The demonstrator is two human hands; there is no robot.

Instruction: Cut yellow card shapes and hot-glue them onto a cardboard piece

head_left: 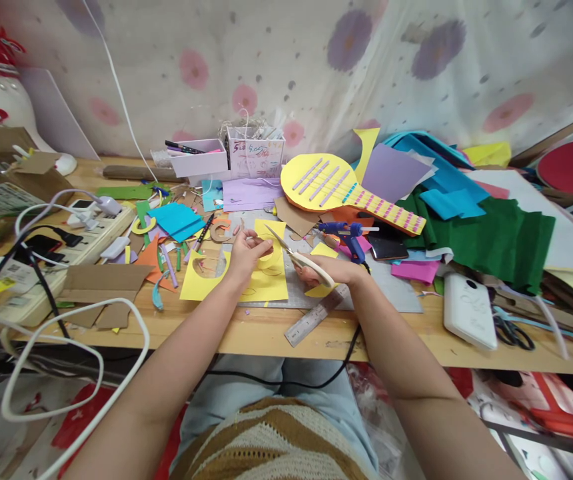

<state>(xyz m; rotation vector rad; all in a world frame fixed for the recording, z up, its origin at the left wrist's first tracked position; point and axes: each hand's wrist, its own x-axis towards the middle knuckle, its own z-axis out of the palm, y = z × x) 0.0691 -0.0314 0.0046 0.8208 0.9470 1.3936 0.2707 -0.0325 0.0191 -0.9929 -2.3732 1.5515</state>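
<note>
My right hand [320, 268] is closed around white-handled scissors [291, 252], whose blades point up and left toward my other hand. Close to the tips, the fingers of my left hand [247, 252] pinch a piece of yellow paper [268, 259]. Beneath them lies a larger yellow sheet [206, 285] with a rounded gap cut from it and drawn outlines on it. A metal ruler [311, 319] rests at an angle below the scissors. Behind my right hand stands a blue glue gun [342, 232] with a clear stick in its back.
A yellow paper-covered lute-shaped model [321, 183] lies behind the hands. Coloured scraps and an orange paper piece [152, 260] crowd the left. At right are green crepe paper [496, 240], a white power bank [469, 310] and black scissors [514, 332]. A white cable [136, 360] loops over the front edge.
</note>
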